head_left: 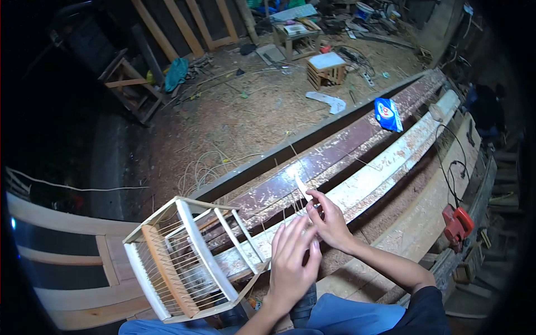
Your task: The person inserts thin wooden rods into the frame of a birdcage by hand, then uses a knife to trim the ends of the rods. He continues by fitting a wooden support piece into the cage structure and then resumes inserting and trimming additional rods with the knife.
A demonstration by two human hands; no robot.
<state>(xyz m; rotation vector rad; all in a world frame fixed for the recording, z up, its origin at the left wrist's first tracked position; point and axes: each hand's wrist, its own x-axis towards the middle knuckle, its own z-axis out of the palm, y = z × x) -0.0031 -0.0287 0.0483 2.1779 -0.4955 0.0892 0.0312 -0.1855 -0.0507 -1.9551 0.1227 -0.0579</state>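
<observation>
A knife-like pale blade (pixel 302 187) rises from my right hand (pixel 329 222), whose fingers are closed round its lower end. Just left of it and lower is my left hand (pixel 293 262), with its fingers stretched out and nearly touching the right one. Thin sticks (pixel 286 211) show behind the fingertips, above a pale plank. To the left of my left hand, a wooden frame with thin bars (pixel 184 257), like a small cage, rests at a tilt. Whether the left fingers touch a thin stick cannot be made out.
Long planks (pixel 385 173) strewn with shavings run to the upper right, with a blue packet (pixel 387 114) on one. A red power tool (pixel 458 223) and its black cord lie at the right. A crate-like stool (pixel 326 70) stands on the littered floor.
</observation>
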